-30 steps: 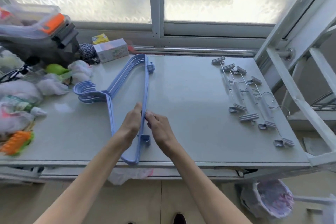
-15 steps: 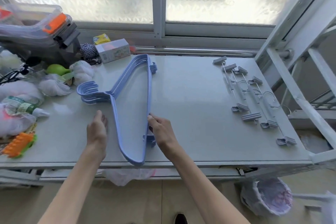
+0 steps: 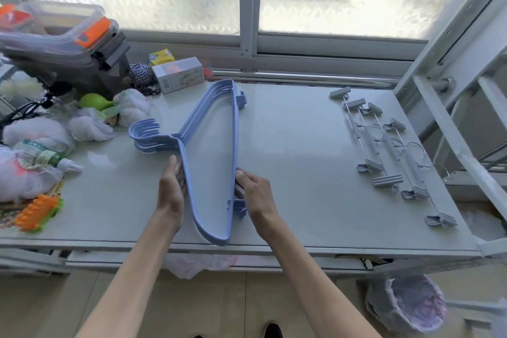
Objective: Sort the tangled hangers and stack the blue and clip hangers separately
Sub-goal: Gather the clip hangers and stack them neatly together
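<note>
Your left hand and right hand press flat, fingers straight, against one blue hanger stack, frame centre; about five clip hangers right.

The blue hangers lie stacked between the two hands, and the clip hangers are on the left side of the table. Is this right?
Not quite. In the head view the blue hangers do lie between the left hand and right hand, but the clip hangers are on the table's right side.

Left hand and right hand pressing either side of blue hangers on table; clip hangers well apart.
</note>
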`<control>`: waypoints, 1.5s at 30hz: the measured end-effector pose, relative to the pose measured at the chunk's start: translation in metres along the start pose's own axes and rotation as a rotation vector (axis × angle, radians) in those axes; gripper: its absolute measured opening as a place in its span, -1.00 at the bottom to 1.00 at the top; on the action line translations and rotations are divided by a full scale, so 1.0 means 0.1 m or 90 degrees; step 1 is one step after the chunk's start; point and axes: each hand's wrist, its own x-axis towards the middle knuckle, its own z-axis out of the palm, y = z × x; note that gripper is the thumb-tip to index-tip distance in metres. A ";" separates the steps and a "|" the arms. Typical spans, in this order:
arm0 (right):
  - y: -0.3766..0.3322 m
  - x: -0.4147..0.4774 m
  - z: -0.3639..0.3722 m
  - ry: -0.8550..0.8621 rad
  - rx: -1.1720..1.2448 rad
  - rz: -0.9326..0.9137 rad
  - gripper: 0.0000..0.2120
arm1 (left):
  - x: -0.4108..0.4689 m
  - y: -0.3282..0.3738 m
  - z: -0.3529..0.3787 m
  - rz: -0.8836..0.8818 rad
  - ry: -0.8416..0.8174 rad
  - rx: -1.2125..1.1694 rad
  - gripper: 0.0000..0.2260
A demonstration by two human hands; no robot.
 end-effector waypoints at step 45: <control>0.12 -0.29 -3.15 0.473 -0.419 -0.033 -0.53 | 0.20 -0.25 0.36 0.063 -0.031 0.042 -0.67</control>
